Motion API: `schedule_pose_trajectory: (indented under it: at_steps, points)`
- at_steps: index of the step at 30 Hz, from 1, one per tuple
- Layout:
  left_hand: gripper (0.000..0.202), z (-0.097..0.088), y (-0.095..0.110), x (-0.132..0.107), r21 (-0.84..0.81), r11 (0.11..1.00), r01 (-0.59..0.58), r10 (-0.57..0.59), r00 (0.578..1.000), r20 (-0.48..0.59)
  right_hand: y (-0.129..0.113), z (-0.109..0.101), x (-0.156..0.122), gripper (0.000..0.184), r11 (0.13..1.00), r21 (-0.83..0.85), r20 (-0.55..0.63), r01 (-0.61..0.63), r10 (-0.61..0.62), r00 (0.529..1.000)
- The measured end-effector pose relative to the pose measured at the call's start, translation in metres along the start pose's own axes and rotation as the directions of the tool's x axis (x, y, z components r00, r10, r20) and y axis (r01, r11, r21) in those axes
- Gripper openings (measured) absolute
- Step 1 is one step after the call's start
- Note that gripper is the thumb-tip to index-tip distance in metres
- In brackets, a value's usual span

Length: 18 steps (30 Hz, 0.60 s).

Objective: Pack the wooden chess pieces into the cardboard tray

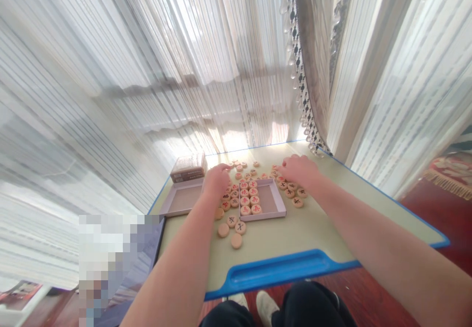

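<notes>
Round wooden xiangqi pieces (252, 199) with red characters fill two columns on the left side of a shallow cardboard box (273, 199). My left hand (217, 180) is left of that box, its fingers stretched toward the loose pieces at the back and partly covering others beneath it. More xiangqi pieces (235, 202) lie between my left hand and the box. At the box's back right corner, my right hand (299, 168) reaches over a group of black-marked pieces (291, 186), fingers apart and low among them. Its fingertips are partly hidden.
Another shallow box part (182, 199) lies to the left, a brown printed box (189, 167) behind it. Several loose pieces (236, 241) lie near the front. The table (302, 228) has a blue tray edge (276, 267). A dark-framed panel (147, 248) stands at left; curtains (221, 71) hang behind.
</notes>
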<state>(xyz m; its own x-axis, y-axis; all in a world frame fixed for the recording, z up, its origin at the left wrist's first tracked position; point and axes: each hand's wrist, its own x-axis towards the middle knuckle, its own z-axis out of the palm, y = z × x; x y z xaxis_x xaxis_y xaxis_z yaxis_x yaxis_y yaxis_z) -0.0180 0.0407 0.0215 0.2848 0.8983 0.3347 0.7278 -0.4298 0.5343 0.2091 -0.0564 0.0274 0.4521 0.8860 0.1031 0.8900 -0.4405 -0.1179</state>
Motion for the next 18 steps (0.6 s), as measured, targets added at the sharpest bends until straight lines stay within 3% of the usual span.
schedule_pose_trajectory:
  at_steps: [4,10,14,18]
  points:
    - [0.048,-0.003,0.001,0.002,-0.050,0.999,-0.003,-0.003,0.992,-0.126,0.003,-0.003,-0.001,0.058,0.995,0.027,0.143,-0.093,0.088,0.986]
    - [0.078,0.002,-0.006,0.001,-0.039,0.996,0.082,-0.077,0.991,0.111,0.001,0.000,-0.001,0.054,1.000,0.029,0.133,0.010,-0.013,0.991]
    - [0.085,0.011,-0.018,0.009,-0.189,0.964,0.189,-0.175,0.980,0.090,0.000,0.005,0.002,0.047,0.994,0.046,0.095,0.101,-0.105,0.990]
    - [0.081,0.011,-0.024,0.016,-0.461,0.838,0.292,-0.278,0.955,0.100,-0.001,0.007,0.001,0.046,0.985,0.053,0.032,0.165,-0.167,0.985]
